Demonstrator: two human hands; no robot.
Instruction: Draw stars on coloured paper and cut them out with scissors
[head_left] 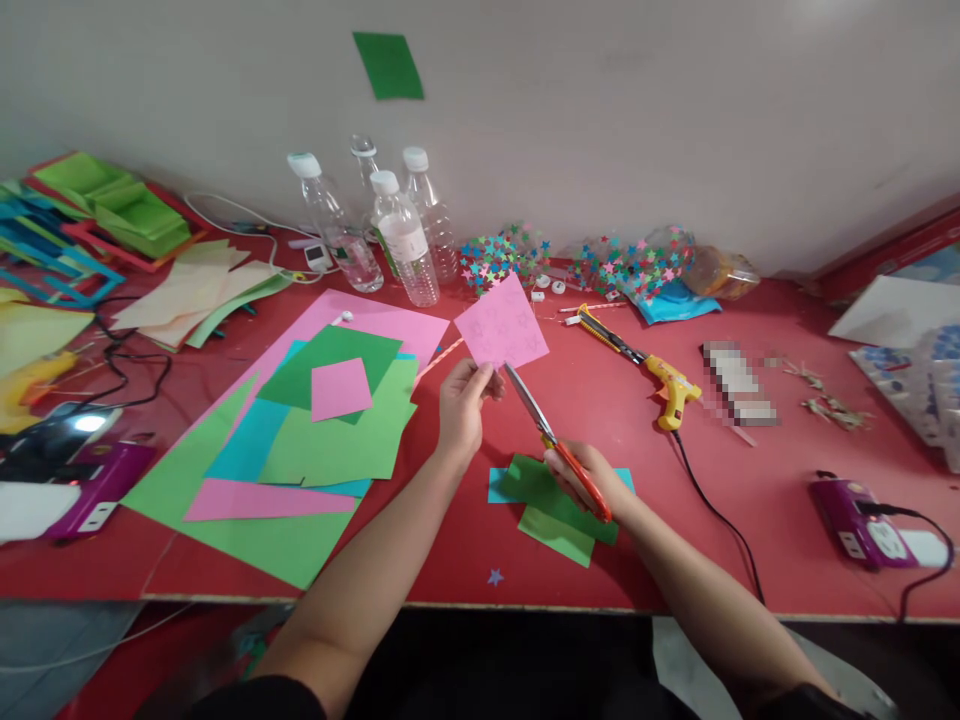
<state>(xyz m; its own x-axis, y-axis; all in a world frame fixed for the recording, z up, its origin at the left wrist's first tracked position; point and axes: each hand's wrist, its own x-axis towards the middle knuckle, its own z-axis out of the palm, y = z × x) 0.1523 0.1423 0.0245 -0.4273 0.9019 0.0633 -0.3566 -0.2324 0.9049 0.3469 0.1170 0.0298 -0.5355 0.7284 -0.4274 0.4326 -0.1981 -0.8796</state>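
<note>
My left hand (pixel 466 405) pinches the lower corner of a pink paper square (pixel 504 322), which has faint star outlines drawn on it. In my right hand (pixel 589 478) is a pair of scissors (pixel 555 440) with orange handles. Their blade tips point up and left and meet the paper's bottom edge beside my left fingertips; whether they touch it I cannot tell. Beneath my right hand lie green paper pieces (pixel 559 535) and a blue strip (pixel 504 485). A small star (pixel 495 577) rests near the table's front edge.
Layered coloured sheets (pixel 330 440) cover the table's left part. Plastic bottles (pixel 405 235) stand at the back, beside piles of paper stars (pixel 634 265). A yellow glue gun (pixel 673 390) with a black cord and a purple power strip (pixel 870 520) lie on the right.
</note>
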